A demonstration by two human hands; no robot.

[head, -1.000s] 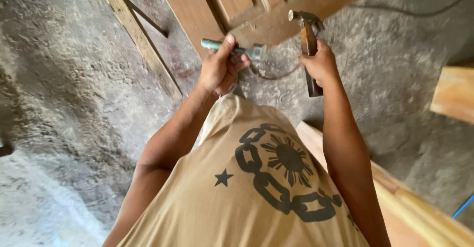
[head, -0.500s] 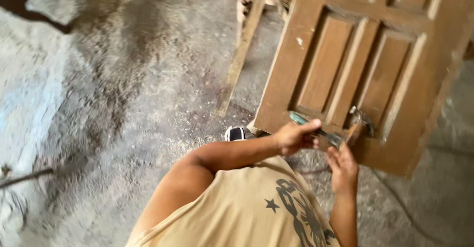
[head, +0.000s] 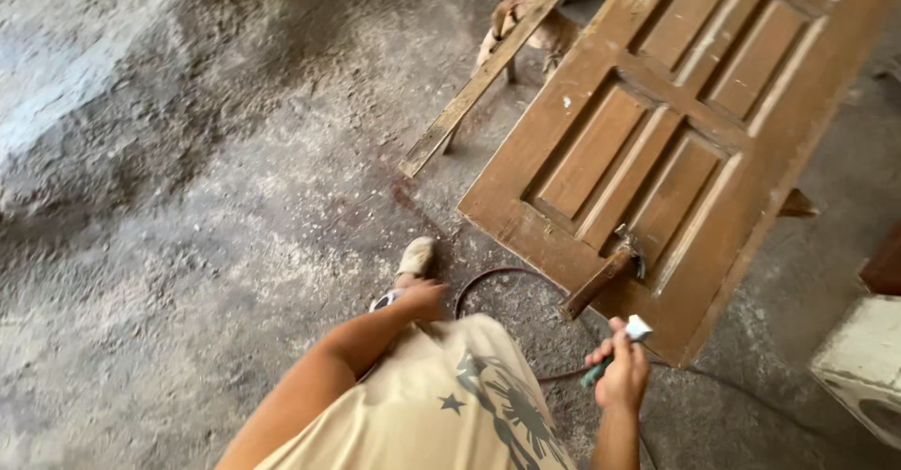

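Right hand grips a small tool beside a brown panelled door.

The right hand [head: 623, 372] has its fingers closed around a green-handled tool [head: 610, 355] with a pale tip, just below the near edge of the wooden door [head: 676, 141]. A hammer [head: 605, 277] rests on that same edge, its handle overhanging. The left hand [head: 422, 297] hangs left of the door, blurred, so I cannot tell how its fingers are set; a foot [head: 413, 259] and a dark cable [head: 488, 282] lie on the concrete floor [head: 188, 198] beneath.

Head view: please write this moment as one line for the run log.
left hand: empty, by hip | right hand: grips green-handled tool | wooden-handled hammer: resting on brown panelled wooden door
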